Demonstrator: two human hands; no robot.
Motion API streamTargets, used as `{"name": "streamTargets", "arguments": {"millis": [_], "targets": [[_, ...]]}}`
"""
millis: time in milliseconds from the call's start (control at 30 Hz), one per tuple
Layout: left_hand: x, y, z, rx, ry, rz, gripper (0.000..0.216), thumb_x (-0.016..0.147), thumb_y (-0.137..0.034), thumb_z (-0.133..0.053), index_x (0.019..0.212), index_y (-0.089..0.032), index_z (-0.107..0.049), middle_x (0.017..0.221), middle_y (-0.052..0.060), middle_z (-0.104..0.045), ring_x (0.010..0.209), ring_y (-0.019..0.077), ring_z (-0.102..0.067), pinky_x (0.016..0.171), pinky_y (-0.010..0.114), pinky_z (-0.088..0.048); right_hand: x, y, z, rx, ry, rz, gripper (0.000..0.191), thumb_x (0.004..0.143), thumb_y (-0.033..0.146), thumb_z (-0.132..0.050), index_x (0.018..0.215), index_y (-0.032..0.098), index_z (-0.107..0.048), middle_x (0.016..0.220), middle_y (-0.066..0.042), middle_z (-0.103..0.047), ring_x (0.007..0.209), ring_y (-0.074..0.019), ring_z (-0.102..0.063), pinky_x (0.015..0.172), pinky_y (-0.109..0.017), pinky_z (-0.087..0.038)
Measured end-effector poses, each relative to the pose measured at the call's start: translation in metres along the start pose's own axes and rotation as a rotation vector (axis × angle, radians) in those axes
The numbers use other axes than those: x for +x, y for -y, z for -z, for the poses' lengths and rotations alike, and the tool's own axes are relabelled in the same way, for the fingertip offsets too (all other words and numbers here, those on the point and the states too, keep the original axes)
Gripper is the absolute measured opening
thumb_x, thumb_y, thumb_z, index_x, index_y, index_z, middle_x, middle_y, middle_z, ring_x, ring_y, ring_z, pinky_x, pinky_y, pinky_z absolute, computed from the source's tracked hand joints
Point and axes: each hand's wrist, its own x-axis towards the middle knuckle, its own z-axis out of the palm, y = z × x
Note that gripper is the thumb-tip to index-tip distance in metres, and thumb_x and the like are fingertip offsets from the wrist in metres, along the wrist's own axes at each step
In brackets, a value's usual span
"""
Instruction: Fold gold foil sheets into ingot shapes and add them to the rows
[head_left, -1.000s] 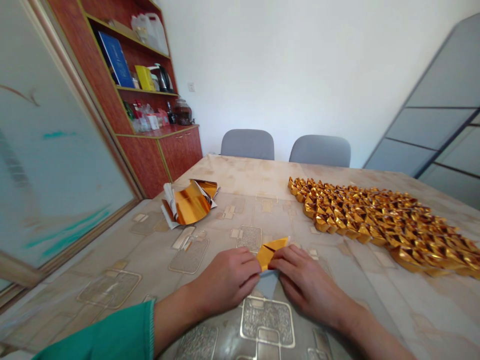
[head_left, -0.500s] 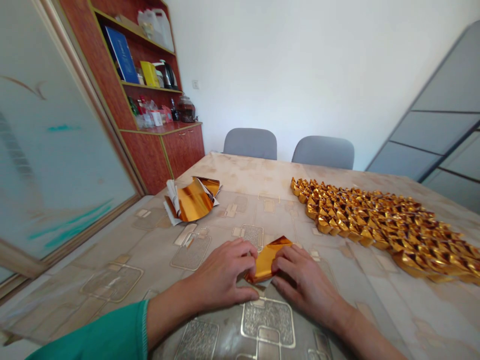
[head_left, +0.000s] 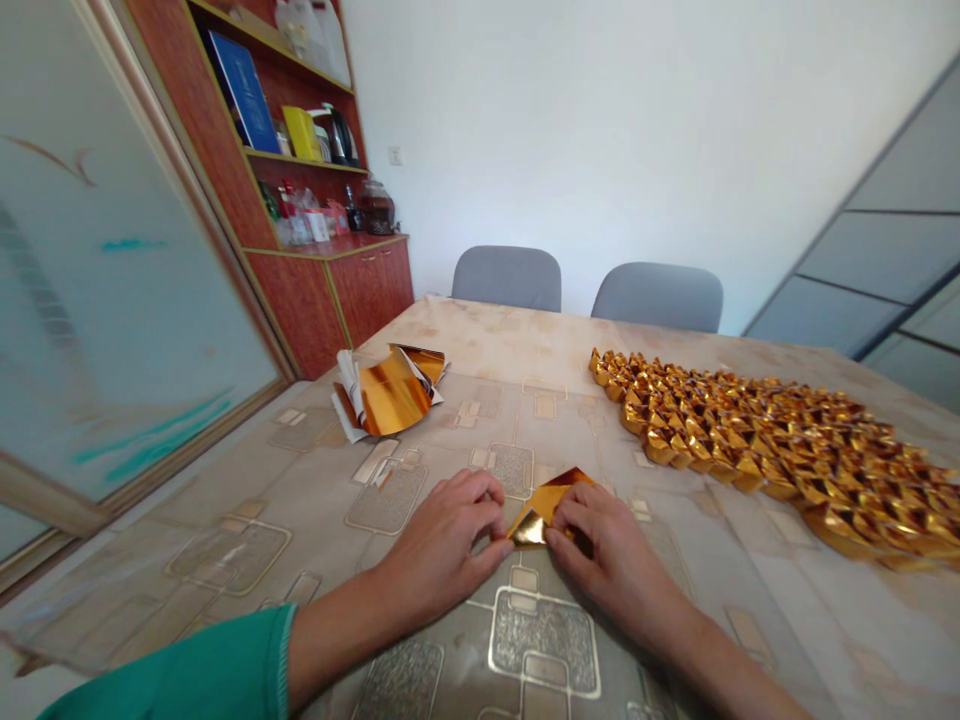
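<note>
Folded gold paper point(head_left: 546, 497), one piece, between left hand point(head_left: 454, 535) and right hand point(head_left: 611, 540)

Item: one sheet, shiny gold, partly folded, lying low at the near middle of the desk point(head_left: 300, 520). Its upper corner points away from the person and shows a darker, coppery flap; its lower left part carries a bright, creased facet. Position: in the gap between the hands, touching both.

Left hand: at the sheet's near left corner, thumb and forefinger tips pinching it, remaining fingers curled. Green sleeve point(head_left: 187, 660) on this arm.

Right hand: over the sheet's right side, fingers bent, thumb and fingertips gripping the near right edge and covering part of it.

Adjacent, beyond the left hand and well apart from it: a small pile of loose gold sheets point(head_left: 394, 395), curled, with white edges showing.

Adjacent, beyond and right of the right hand: many folded gold pieces point(head_left: 765, 440), packed closely in rows; count not legible.

Surroundings: two grey chairs point(head_left: 506, 277) at the desk's far side; a red-brown cabinet point(head_left: 292, 300) at far left, shelves bearing a blue panel point(head_left: 244, 95), a kettle point(head_left: 341, 137) and a glass jar point(head_left: 377, 207).
</note>
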Motion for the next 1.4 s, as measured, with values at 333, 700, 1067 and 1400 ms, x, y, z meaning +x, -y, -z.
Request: {"name": "streamTargets", "arguments": {"millis": [333,700,1067,1400], "targets": [[0.002,0.001,-0.011,0.056,-0.059,0.046,0.012,0.077,-0.013,-0.065,0.067,-0.018,-0.059,0.093,0.002,-0.06,0.091,0.0207,-0.054,0.08,0.037,-0.043,0.004,0.0,-0.011,-0.146,-0.084,-0.028,0.019,0.08,0.014,-0.062,0.064,0.02,-0.054,0.073,-0.002,-0.057,0.072,-0.0192,-0.053,0.064,-0.03,-0.036],[0.004,0.0,-0.009,0.122,-0.039,0.015,0.005,0.08,-0.017,-0.065,0.082,-0.02,-0.061,0.093,0.002,-0.059,0.093,0.0213,-0.053,0.078,0.034,-0.043,0.004,-0.001,-0.016,-0.194,-0.113,-0.025,0.016,0.077,0.015,-0.062,0.069,0.021,-0.05,0.074,-0.001,-0.054,0.072,-0.0201,-0.052,0.064,-0.031,-0.034],[0.004,0.002,-0.011,0.334,0.009,-0.375,0.016,0.094,-0.031,-0.057,0.107,-0.027,-0.066,0.1,0.002,-0.064,0.099,0.0197,-0.053,0.091,0.038,-0.039,-0.01,-0.01,-0.004,-0.192,-0.119,-0.089,0.014,0.082,0.019,-0.066,0.081,0.022,-0.052,0.084,-0.001,-0.06,0.08,-0.0221,-0.056,0.072,-0.035,-0.038],[-0.005,0.006,0.004,0.416,0.133,-0.503,0.03,0.099,-0.023,-0.045,0.127,-0.026,-0.054,0.115,0.005,-0.066,0.098,0.0213,-0.057,0.097,0.042,-0.035,-0.009,-0.015,0.004,-0.144,-0.108,-0.187,0.016,0.075,0.018,-0.073,0.073,0.022,-0.057,0.079,0.0,-0.062,0.078,-0.0222,-0.058,0.069,-0.032,-0.037]]}}
